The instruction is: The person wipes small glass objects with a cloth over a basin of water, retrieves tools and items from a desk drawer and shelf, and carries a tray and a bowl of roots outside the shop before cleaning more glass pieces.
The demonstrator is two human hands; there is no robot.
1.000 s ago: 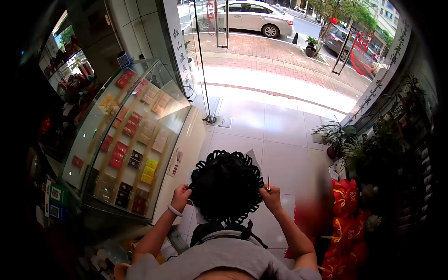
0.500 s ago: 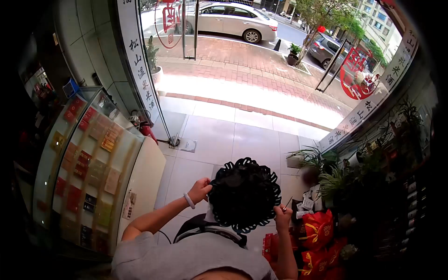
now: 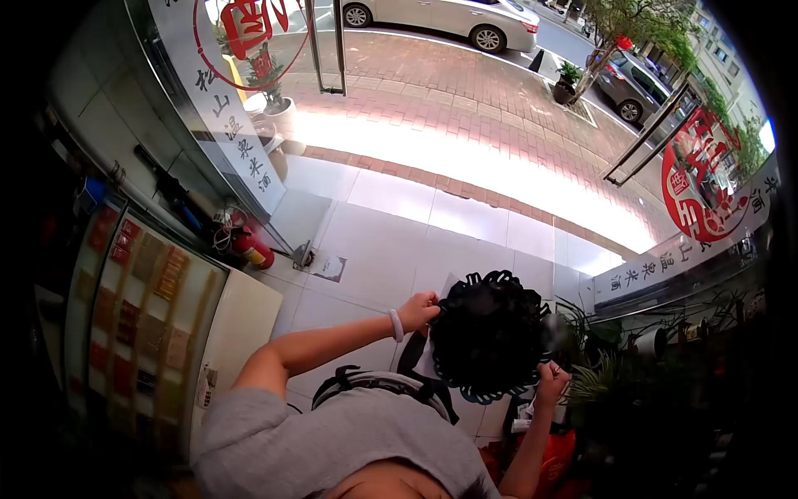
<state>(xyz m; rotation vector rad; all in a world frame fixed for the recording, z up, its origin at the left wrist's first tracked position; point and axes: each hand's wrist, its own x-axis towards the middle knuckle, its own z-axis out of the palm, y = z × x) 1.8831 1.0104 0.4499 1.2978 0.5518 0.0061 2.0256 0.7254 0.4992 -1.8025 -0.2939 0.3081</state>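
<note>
A round black piece with a looped, scalloped edge (image 3: 490, 337) is held up in front of my body. My left hand (image 3: 418, 311) pinches its left edge; a pale band circles that wrist. At the lower right edge, my right hand (image 3: 551, 381) is closed, touching or very near the rim. A thin pointed tool showed in that hand earlier; now I cannot make it out. Part of a white sheet (image 3: 426, 358) shows behind the black piece on its left side.
A glass display case (image 3: 141, 316) with small packets stands at the left, a red fire extinguisher (image 3: 252, 249) behind it. Glass doors open onto a brick pavement (image 3: 416, 91) with parked cars. Potted plants (image 3: 603, 378) and red bags (image 3: 555, 459) are at the right.
The view has turned and the display case has shifted left. Both hands and the black piece have moved to the right in the picture. The fire extinguisher has come into fuller view.
</note>
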